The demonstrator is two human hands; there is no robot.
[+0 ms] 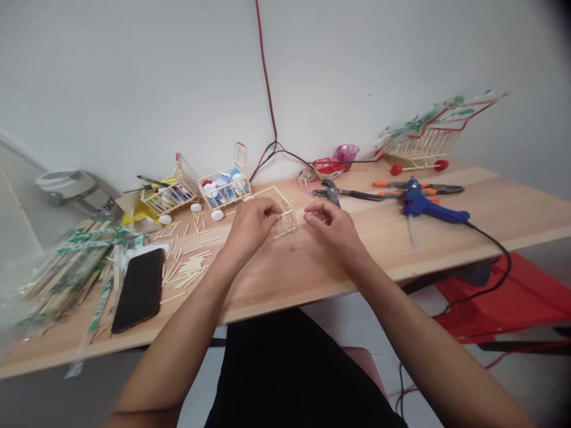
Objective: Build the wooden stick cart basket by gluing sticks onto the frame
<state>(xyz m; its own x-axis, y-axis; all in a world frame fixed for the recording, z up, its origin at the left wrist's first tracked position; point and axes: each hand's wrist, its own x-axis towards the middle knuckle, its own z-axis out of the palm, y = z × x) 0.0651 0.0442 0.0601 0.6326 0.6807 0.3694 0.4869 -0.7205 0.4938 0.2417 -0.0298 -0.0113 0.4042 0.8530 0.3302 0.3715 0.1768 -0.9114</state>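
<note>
Near the left hand (252,229), a stick cart (225,203) holds bottle caps (223,185).

Left forearm (178,351) and right forearm (423,339) reaching forward across the near edge of the desk (504,205), wrists slightly bent. Left hand (252,226) above the desk, palm down, fingers curled inward. Right hand (332,229) near it, palm down, fingers loosely curled and apart.

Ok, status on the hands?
Left hand touching small pale wooden-stick cage frame. Right hand half open, just off it. Loose pale wooden sticks left; blue hot glue gun right.
</note>
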